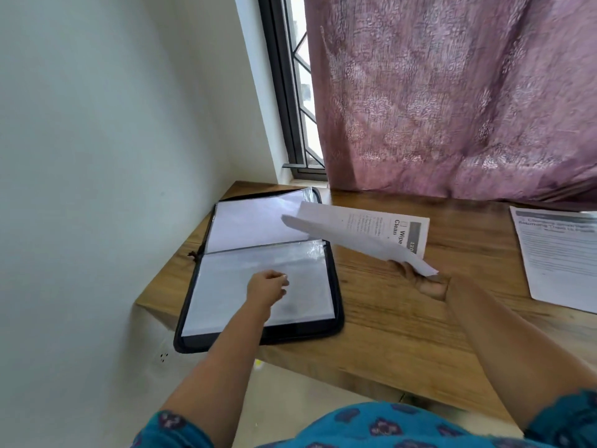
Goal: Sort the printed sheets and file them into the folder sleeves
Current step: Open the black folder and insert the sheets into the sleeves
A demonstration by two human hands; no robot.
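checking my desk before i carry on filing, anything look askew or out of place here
The open folder overhangs the near-left corner of the wooden desk, so it could tip. Its clear sleeve is crinkled near the spine. Otherwise nothing odd: the right hand holds a printed sheet.

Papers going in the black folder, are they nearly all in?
Not yet. The open black zip folder already shows white pages in its clear sleeves. The right hand holds one printed sheet above the wooden table; the left hand rests on a sleeve. Another printed stack waits.
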